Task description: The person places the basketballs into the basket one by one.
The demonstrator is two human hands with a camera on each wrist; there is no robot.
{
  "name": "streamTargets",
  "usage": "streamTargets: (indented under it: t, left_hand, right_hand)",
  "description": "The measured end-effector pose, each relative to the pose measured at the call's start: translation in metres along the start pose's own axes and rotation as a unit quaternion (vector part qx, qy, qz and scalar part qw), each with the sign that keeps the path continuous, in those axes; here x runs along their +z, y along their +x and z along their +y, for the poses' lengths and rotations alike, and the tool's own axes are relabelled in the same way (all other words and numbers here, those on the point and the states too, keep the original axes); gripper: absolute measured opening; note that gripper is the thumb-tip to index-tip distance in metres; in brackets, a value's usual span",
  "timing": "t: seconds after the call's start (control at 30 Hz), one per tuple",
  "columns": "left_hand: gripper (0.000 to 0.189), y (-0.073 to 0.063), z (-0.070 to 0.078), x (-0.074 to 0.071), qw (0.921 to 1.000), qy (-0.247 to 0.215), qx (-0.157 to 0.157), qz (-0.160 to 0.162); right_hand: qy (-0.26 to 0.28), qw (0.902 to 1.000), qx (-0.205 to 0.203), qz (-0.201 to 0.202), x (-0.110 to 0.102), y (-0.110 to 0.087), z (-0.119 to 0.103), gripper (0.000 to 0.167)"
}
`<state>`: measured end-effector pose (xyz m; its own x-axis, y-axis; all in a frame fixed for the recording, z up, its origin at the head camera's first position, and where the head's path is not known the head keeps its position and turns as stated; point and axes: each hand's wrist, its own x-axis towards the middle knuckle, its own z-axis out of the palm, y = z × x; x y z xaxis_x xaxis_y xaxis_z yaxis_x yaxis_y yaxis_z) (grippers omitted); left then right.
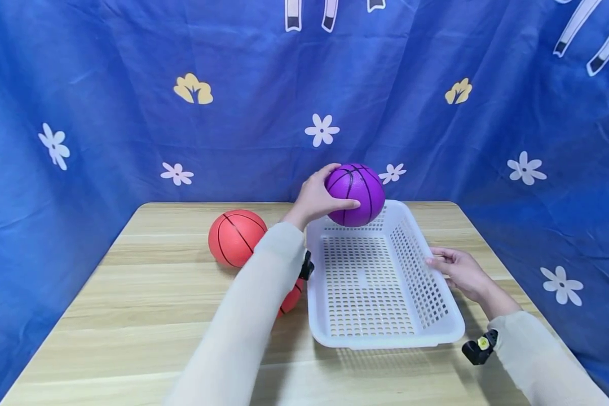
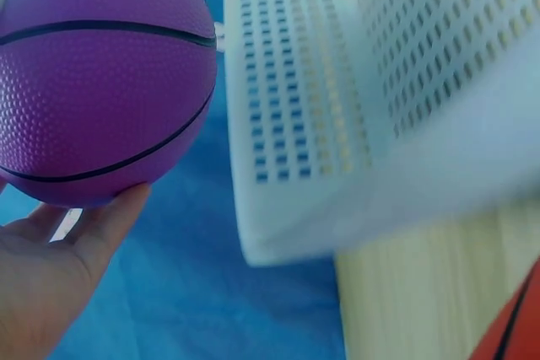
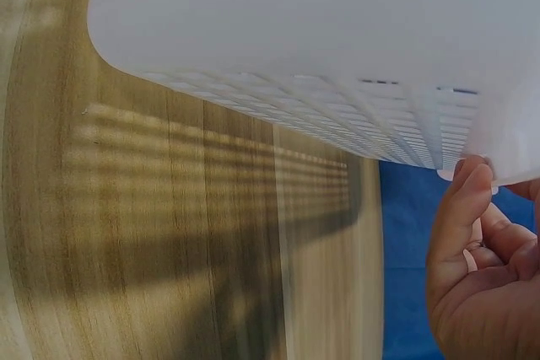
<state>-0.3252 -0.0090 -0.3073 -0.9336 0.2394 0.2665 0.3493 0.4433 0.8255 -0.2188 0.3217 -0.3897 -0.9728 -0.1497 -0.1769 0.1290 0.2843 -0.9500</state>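
Observation:
A small purple basketball [image 1: 356, 195] is held by my left hand [image 1: 318, 198], thumb on its near side and fingers around its left. It overlaps the far end of a white perforated plastic basket [image 1: 387, 341] in the head view. In the left wrist view, the fingers are spread under the ball [image 2: 105, 115], beside the basket's side wall. My right hand [image 1: 459, 272] pinches the basket's right rim between thumb and curled fingers. From the right wrist, the slatted wall [image 3: 278, 23] appears above the table with its shadow below. Nothing lies inside the basket.
A red basketball [image 1: 235, 237] sits on the wooden table [image 1: 147, 316], left of the basket. Another red ball [image 1: 291, 299] shows partly behind my left forearm, close to the basket's left side. A blue patterned curtain [image 1: 243, 124] hangs behind and along both sides.

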Motion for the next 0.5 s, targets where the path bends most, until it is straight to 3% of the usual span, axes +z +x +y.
streamTargets:
  t: [0.33, 0.5]
  left_hand:
    - [0.093, -0.002, 0.004, 0.046, 0.9996, -0.019, -0.020, -0.002]
    - [0.094, -0.003, 0.002, 0.069, 0.9996, -0.004, -0.027, 0.001]
  right_hand:
    - [0.004, 1.0000, -0.005, -0.001, -0.001, 0.002, 0.002, 0.059]
    - [0.009, 1.0000, -0.004, 0.001, -0.001, 0.002, 0.004, 0.060]
